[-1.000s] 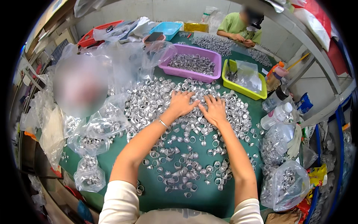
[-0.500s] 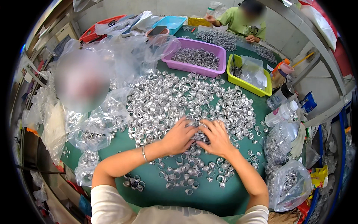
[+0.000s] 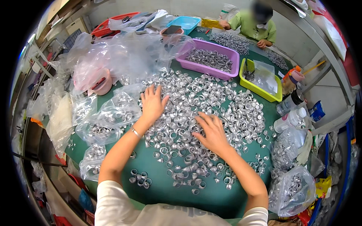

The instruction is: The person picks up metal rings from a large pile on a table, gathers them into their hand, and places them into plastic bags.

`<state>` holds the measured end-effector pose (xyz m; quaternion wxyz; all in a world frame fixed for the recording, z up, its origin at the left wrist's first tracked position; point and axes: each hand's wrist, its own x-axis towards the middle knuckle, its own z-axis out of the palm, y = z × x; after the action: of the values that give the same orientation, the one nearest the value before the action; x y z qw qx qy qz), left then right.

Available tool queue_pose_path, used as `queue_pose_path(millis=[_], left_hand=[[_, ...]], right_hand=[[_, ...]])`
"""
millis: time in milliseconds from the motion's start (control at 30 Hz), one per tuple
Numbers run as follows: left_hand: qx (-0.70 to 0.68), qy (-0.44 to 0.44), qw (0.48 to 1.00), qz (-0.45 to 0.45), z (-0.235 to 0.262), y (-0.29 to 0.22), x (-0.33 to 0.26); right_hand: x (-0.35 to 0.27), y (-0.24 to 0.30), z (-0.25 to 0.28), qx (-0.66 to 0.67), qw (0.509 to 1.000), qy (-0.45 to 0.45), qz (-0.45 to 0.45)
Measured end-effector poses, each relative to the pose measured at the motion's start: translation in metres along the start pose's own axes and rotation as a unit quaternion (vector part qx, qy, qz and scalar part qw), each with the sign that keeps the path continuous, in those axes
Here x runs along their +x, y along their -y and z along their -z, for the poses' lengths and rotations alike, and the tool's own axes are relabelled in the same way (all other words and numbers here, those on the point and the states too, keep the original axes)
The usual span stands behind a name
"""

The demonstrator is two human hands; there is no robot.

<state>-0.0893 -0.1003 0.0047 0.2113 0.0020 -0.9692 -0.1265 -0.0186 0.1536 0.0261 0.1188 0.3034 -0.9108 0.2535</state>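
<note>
A wide heap of small silver metal rings (image 3: 211,101) covers the green table (image 3: 162,192). My left hand (image 3: 152,103) lies flat on the heap's left part with its fingers spread, a thin bracelet on the wrist. Palm down, my right hand (image 3: 212,132) rests on the rings near the middle, fingers apart. Neither hand holds a ring. A small separate cluster of rings (image 3: 140,179) lies near the front left edge.
A purple tray (image 3: 209,59) with rings and a yellow-green tray (image 3: 260,80) stand at the back. Clear plastic bags with rings (image 3: 109,116) lie left, more bags (image 3: 292,188) right. White bottles (image 3: 290,118) stand right. Another person (image 3: 253,26) works at the far side.
Both hands were together on the near part of the heap; now they have parted, my left hand out to the left and farther back, my right staying near the middle.
</note>
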Motion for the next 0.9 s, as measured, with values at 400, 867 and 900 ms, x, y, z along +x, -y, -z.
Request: queue_pose_path(millis=[400, 867, 900], left_hand=[[-0.022, 0.089, 0.992, -0.089, 0.012, -0.03, -0.044], [-0.083, 0.122, 0.961, -0.233, 0.05, -0.039, -0.124], [-0.071, 0.13, 0.96, -0.238, 0.053, -0.038, -0.125]], right_hand=[[-0.033, 0.009, 0.013, -0.08, 0.988, 0.121, 0.045], [0.06, -0.008, -0.006, 0.068, 0.997, 0.018, -0.008], [0.082, -0.012, -0.019, 0.056, 0.998, 0.026, 0.015]])
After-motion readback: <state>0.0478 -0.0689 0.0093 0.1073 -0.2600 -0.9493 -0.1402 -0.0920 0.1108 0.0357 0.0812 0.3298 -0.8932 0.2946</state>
